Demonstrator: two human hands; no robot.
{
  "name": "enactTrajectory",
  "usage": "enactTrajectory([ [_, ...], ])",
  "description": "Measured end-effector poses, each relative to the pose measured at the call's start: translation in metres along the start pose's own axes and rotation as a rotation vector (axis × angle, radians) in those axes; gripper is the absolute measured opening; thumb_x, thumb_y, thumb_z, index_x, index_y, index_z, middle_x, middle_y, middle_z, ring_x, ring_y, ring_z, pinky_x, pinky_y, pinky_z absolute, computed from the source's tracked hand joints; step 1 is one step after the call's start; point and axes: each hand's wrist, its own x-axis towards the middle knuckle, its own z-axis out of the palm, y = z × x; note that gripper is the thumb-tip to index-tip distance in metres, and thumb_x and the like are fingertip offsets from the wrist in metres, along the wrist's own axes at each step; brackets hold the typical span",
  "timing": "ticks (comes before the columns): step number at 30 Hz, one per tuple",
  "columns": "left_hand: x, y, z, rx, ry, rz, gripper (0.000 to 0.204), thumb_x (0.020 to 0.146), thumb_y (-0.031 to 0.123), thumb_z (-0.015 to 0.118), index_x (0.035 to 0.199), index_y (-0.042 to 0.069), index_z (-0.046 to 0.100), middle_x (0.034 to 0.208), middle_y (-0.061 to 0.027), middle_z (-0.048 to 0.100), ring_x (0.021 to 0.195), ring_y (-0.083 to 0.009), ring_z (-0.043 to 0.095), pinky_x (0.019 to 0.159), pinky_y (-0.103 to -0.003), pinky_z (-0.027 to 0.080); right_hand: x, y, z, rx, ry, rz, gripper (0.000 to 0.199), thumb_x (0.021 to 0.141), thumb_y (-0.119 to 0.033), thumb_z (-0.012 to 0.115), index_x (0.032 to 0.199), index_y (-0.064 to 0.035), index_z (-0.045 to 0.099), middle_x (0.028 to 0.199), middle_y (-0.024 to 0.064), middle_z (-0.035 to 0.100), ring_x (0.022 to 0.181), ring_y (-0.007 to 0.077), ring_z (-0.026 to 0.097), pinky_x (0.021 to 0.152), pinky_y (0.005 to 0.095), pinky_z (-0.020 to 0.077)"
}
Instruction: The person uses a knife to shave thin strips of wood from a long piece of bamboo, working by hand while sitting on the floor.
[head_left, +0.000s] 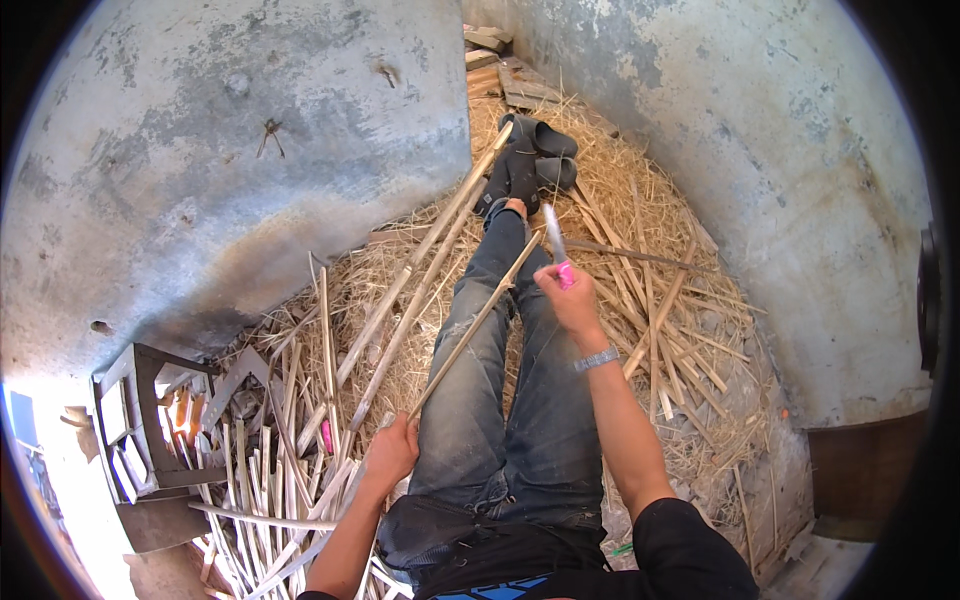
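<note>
**Bamboo strip runs from left hand to knife, along the left thigh**

Nearest the camera is the black shirt point(560, 570), and just beyond it the jeans-clad legs point(500, 400) stretch away over the straw-covered floor point(680, 250). Taking the legs as the landmark: the left hand point(392, 450) sits just beside the left thigh, near the hip, curled around the near end of a thin bamboo strip point(470, 330). That strip's long axis slants up and to the right from this hand, crossing over the left thigh toward the knees, where its far end meets the blade. The right hand point(570, 298) hovers above the right knee, fingers wrapped tight around the pink handle of a knife point(556, 250), blade pointing away toward the feet. So the strip's near end belongs to the left hand; its far tip lies just beside the right hand, which is the closer one to the cutting point.

Left of the legs, longer bamboo poles point(420, 270) lie almost parallel to the strip, and a heap of split strips point(270, 470) is piled beside the hip. Beyond the feet stand dark boots point(530, 160).
</note>
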Motion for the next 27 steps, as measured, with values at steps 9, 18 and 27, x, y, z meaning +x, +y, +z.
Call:
enactTrajectory([
  [9,0.005,0.011,-0.023,-0.093,-0.113,0.013,0.033,0.108,0.030,0.051,0.101,-0.002,0.058,0.083,-0.0332,0.065,0.085,-0.0555,0.063,0.075,-0.061,0.049,-0.045,-0.006,0.011,-0.414,-0.141,0.021,0.055,0.105,-0.050,0.055,0.077,-0.0043,0.069,0.068,0.0200,0.066,0.063,0.0409,0.065,0.060,0.0486,0.0474],
  [18,0.003,0.046,-0.025,0.112,-0.022,-0.047,0.030,0.108,0.031,0.049,0.103,0.004,0.059,0.079,-0.0314,0.067,0.080,-0.0555,0.065,0.073,-0.064,0.050,-0.074,0.013,0.041,-0.651,-0.353,-0.078,0.056,0.105,-0.049,0.053,0.081,-0.0005,0.067,0.071,0.0274,0.067,0.070,0.0495,0.066,0.066,0.0592,0.0529],
  [27,0.005,0.032,-0.015,0.029,-0.018,-0.005,0.030,0.108,0.032,0.049,0.103,0.003,0.058,0.078,-0.0330,0.066,0.076,-0.0563,0.065,0.070,-0.065,0.050,-0.069,0.021,0.038,-0.683,-0.488,-0.158,0.062,0.105,-0.051,0.052,0.072,0.0002,0.065,0.070,0.0290,0.065,0.070,0.0515,0.064,0.068,0.0573,0.0522],
])
